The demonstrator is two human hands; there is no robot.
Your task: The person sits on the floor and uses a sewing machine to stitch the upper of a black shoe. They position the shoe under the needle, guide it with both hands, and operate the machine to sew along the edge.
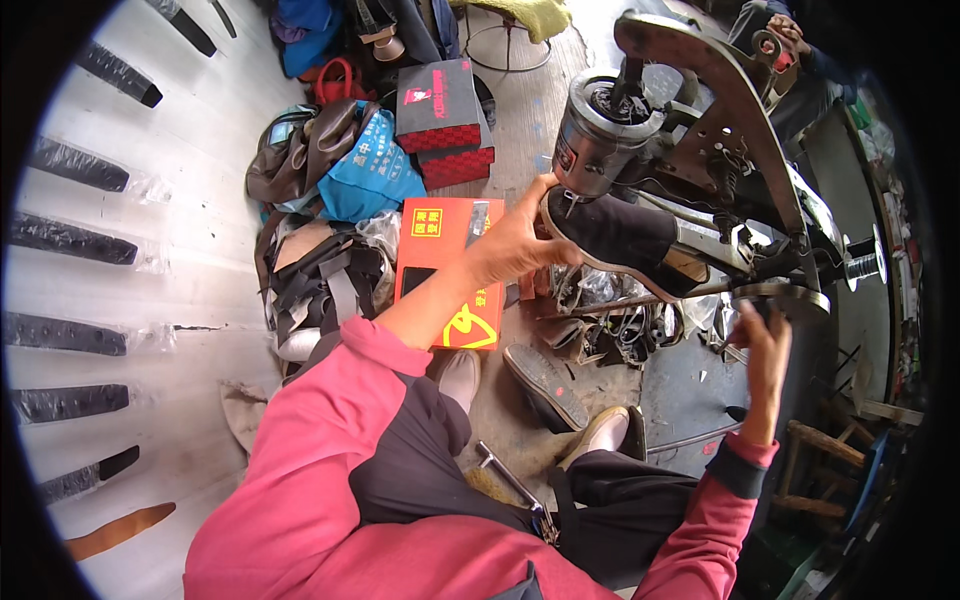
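Note:
A black shoe (615,232) with a pale sole edge sits on the arm of a dark metal stitching machine (690,160), under its cylindrical head (603,130). My left hand (525,245) grips the shoe at its toe, thumb along the sole edge. My right hand (762,345) is just below the machine's round wheel (785,292), fingers apart and partly bent, with nothing visible in them.
An orange box (420,240), stacked dark-red boxes (440,115) and piled bags (365,170) lie at left. Loose shoes (545,380) lie by my feet. Wooden stool (820,450) at lower right; another person (780,50) at top right; dark strips (70,240) on the pale left-hand surface.

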